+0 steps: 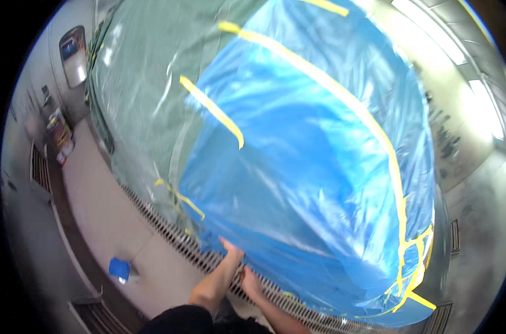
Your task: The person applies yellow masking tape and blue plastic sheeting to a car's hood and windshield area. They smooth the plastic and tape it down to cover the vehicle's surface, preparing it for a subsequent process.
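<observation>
A large shape, likely a car, is wrapped in blue plastic sheeting [308, 161] and clear greenish film [147, 83], held with strips of yellow masking tape [211, 108]. My left hand [231, 250] presses on the lower edge of the blue sheet, fingers spread against it. Just below and to the right, my right hand [250, 283] touches the sheet's bottom edge; its fingers are partly hidden, so its grip is unclear. Both forearms come up from the lower edge.
A metal floor grate [169, 234] runs along the wrapped shape. A blue object [119, 269] lies on the pale floor at lower left. Containers [61, 133] stand by the left wall. Bright ceiling lights [431, 28] show at upper right.
</observation>
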A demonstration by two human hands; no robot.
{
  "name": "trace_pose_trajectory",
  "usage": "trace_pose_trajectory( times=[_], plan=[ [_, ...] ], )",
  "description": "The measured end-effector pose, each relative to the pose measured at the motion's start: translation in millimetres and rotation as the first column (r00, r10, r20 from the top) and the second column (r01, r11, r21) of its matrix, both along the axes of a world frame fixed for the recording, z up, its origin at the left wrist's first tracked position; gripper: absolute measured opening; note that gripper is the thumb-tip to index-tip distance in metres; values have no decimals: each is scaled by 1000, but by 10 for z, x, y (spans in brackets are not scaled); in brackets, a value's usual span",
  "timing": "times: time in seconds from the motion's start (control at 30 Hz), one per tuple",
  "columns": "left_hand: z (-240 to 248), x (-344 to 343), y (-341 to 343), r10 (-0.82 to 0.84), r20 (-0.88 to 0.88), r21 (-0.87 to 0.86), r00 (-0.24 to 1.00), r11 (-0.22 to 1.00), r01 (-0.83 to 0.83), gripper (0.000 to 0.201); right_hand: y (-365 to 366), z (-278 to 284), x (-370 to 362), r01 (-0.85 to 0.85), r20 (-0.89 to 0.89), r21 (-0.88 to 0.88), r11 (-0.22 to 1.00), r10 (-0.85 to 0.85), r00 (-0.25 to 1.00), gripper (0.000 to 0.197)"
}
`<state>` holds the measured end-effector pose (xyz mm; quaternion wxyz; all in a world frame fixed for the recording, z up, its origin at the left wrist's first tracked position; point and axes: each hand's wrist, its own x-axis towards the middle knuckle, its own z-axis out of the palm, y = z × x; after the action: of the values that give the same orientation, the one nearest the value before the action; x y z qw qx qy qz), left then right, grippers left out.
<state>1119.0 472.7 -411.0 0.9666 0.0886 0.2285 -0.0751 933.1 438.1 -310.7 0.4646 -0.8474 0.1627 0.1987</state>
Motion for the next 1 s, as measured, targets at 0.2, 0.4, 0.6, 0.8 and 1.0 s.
trace_pose_trajectory(
  times=[0.2, 0.4, 0.6, 0.8, 1.0],
  plan=[
    [111, 68, -240, -71, -246, -173, 967, 985, 28, 77, -500, -521, -404, 271, -229, 621, 735, -161, 960, 33],
    [87, -676, -337, -343, -485, 45, 805, 909, 414, 66, -1305, 10, -1486, 590, -23, -40, 806, -591, 806, 34],
    [397, -2147, -140, -844, -536, 131, -4, -88, 987, 62, -584, -343, -4043, 847, -85, -361, 391, -918, 387, 37],
    [830, -2780, -488, -522, -516, 513, -680, -823, 242, 72, 444, -1073, -5196, 915, -25, -369, -163, -982, -185, 42],
    [-147, -3125, -1289, -300, -753, 622, -586, -614, -485, 59, 32, -2066, -6124, 795, -106, -278, -540, -805, -584, 44]
  ],
)
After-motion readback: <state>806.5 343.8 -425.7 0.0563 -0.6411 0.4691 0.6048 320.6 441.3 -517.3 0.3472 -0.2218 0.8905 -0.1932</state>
